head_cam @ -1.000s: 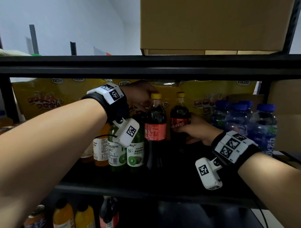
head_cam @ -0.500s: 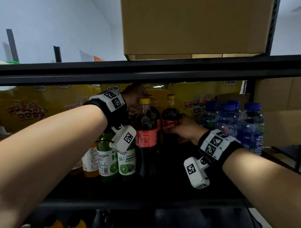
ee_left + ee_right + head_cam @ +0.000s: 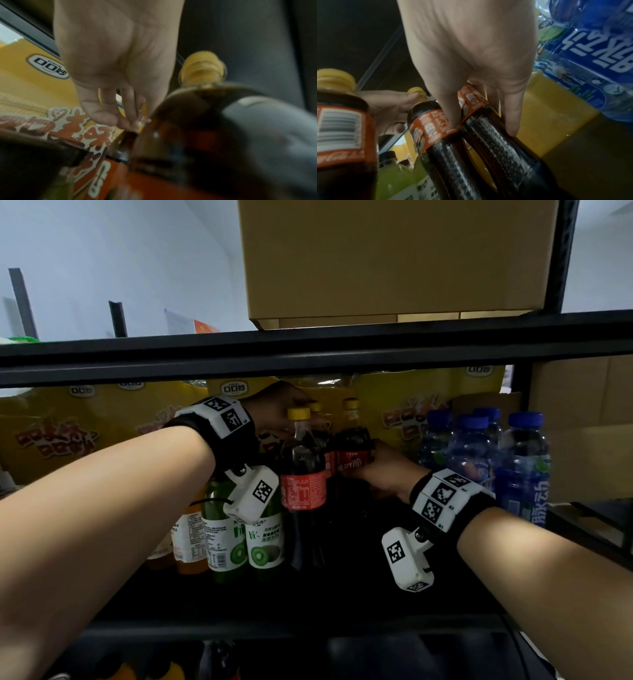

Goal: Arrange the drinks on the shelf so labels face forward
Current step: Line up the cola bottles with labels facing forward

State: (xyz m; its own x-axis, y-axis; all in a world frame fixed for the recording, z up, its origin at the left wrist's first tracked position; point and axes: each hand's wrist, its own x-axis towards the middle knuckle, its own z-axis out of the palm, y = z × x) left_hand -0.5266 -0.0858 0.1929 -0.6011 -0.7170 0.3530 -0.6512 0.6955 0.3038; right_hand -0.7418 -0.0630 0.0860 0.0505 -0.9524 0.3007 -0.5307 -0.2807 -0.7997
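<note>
Upright on the shelf (image 3: 308, 604), two rear cola bottles: right hand (image 3: 380, 470) wrapped round the body of the right rear cola bottle (image 3: 352, 446); left hand (image 3: 277, 409) pinching the cap of the left rear cola bottle (image 3: 426, 116) from above. Long axes vertical, so a twist turns the labels. Right wrist view alone exposes both rear labels, hidden in the head view behind the front cola bottle (image 3: 303, 474).

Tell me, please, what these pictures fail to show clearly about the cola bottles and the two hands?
- Head view: the left hand hides the neck of the cola bottle it reaches for.
- Left wrist view: the nearest bottle is blurred; no label is readable.
- Right wrist view: the right hand covers much of the label on the rear cola bottle, so its facing is unclear.
- Head view: the lower shelf is dark and cut off.
</note>
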